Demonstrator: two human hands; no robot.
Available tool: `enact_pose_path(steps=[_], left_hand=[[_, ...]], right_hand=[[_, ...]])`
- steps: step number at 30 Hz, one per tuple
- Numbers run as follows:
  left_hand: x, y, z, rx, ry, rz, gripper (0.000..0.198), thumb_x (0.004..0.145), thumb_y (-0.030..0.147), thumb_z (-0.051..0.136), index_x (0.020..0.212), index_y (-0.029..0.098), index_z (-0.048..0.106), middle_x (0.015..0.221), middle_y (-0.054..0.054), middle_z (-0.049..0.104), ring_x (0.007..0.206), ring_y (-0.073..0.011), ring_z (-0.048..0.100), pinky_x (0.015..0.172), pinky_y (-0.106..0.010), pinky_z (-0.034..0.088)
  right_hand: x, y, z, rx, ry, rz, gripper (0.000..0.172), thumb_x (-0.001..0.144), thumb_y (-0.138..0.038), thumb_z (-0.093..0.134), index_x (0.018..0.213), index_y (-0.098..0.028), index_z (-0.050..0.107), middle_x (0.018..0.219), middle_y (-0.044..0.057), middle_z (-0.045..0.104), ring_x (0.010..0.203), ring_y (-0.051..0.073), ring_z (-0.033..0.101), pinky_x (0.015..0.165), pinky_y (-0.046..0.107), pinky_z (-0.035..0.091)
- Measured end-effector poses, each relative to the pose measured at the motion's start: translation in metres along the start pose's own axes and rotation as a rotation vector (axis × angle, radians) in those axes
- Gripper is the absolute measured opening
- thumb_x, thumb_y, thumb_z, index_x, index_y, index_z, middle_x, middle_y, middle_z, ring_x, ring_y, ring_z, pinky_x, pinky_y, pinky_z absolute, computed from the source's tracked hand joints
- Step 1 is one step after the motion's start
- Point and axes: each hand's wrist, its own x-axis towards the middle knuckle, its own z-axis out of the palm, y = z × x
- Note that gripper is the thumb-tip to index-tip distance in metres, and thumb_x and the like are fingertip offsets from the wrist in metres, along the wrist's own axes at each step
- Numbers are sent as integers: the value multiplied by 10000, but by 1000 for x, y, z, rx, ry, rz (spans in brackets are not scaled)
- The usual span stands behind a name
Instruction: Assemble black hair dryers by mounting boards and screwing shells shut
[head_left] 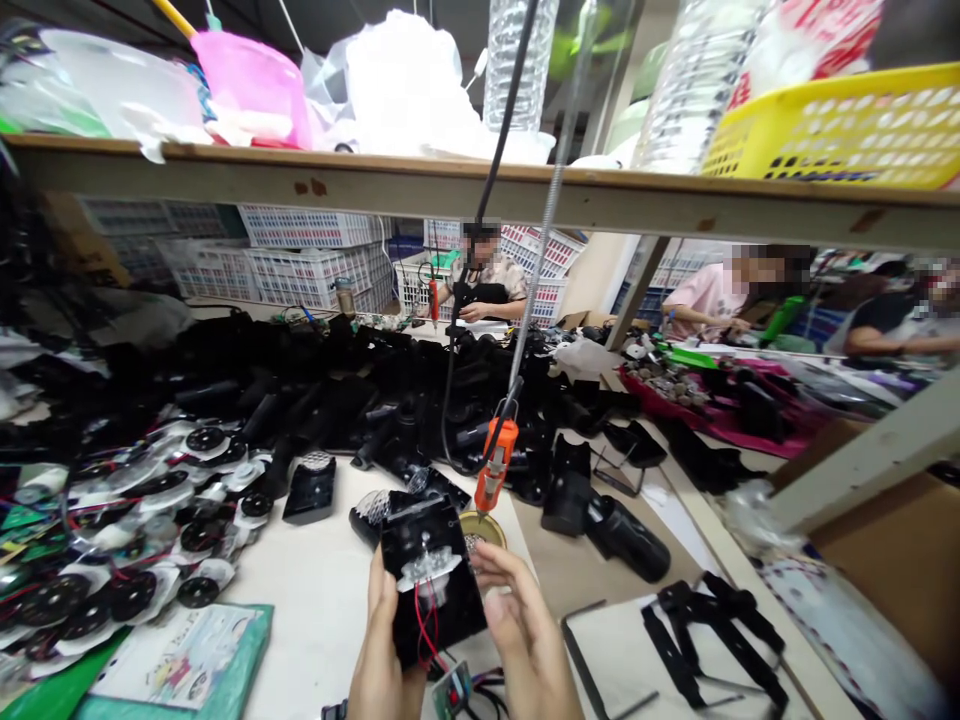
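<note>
Both my hands hold a black plastic housing (431,585) upright over the table. My left hand (381,655) grips its left side. My right hand (525,640) grips its right edge with thumb and fingers. The housing shows a silvery part near its middle, and red wires (427,625) trail from it down to a small circuit board (454,690) between my wrists. An orange electric screwdriver (495,465) hangs on a cable just above the housing. Right behind the housing sits a small round tin (484,527).
A heap of black housings (390,400) covers the table's back. Round black and white parts (150,530) with wires pile up on the left. A green-edged booklet (187,660) lies front left. Black brackets (705,625) lie on the right. People work at tables behind a wooden shelf (450,190).
</note>
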Motion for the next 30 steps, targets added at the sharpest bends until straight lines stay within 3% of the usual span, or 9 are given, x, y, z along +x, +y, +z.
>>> enact_pose_path(steps=[3, 7, 12, 18, 20, 22, 24, 27, 30], left_hand=[[2, 0, -2, -103, -41, 15, 926, 867, 794, 517, 1608, 286, 292, 1614, -104, 468, 1473, -365, 441, 1118, -478, 509], [-9, 1, 4, -23, -12, 164, 963, 789, 709, 711, 1556, 227, 385, 1589, -126, 498, 1498, -369, 402, 1239, -468, 347], [-30, 11, 22, -47, 61, 187, 886, 779, 639, 758, 1505, 238, 447, 1515, -120, 579, 1410, -383, 516, 1163, -452, 448], [-15, 16, 25, -61, 94, 124, 837, 755, 621, 787, 1446, 247, 497, 1508, -113, 566, 1461, -377, 441, 1241, -467, 311], [-6, 22, 24, -106, 73, 58, 849, 755, 620, 792, 1463, 287, 464, 1463, -101, 600, 1402, -360, 515, 1192, -461, 383], [0, 32, 23, -160, 70, 17, 882, 768, 617, 790, 1501, 314, 404, 1383, -97, 653, 1300, -338, 608, 1095, -432, 483], [3, 40, 22, -204, 62, 36, 920, 774, 566, 812, 1535, 330, 351, 1315, -87, 692, 1205, -305, 671, 992, -375, 544], [4, 50, 21, -224, 49, 75, 979, 756, 498, 856, 1555, 363, 308, 1329, -76, 690, 1173, -270, 690, 955, -331, 551], [0, 54, 20, -206, 16, 53, 965, 771, 506, 849, 1550, 387, 293, 1391, -86, 658, 1244, -277, 655, 998, -353, 537]], right_hand=[[-1, 0, 6, 70, -47, -26, 648, 901, -682, 668, 1406, -279, 621, 1406, 72, 658, 1302, 263, 599, 993, 279, 522], [-8, -2, 15, 192, -119, 16, 747, 889, -683, 684, 1492, -264, 546, 1556, 65, 527, 1472, 294, 438, 1181, 355, 422], [-17, -2, 20, 215, -57, -6, 704, 930, -659, 644, 1491, -246, 538, 1520, 72, 567, 1462, 293, 454, 1175, 361, 441], [-3, -7, 8, 156, -243, 12, 755, 937, -675, 625, 1558, -298, 417, 1560, 63, 519, 1433, 269, 490, 1162, 352, 440], [-2, -9, 1, 70, -236, 28, 802, 917, -743, 586, 1557, -287, 424, 1462, 92, 607, 1326, 277, 587, 1087, 359, 492], [-6, -9, -4, -43, -213, 90, 736, 934, -775, 509, 1430, -235, 579, 1075, 102, 761, 977, 263, 717, 865, 342, 562], [-12, -7, -6, -116, -225, 151, 638, 943, -754, 511, 1180, -196, 711, 712, 37, 681, 624, 192, 623, 611, 285, 489], [-17, -6, -7, -108, -193, 132, 515, 908, -692, 636, 970, -189, 727, 662, 2, 609, 554, 128, 479, 516, 236, 356], [-14, -10, -9, -146, -158, -67, 295, 989, -501, 632, 938, -229, 735, 742, 7, 662, 590, 125, 490, 522, 225, 358]])
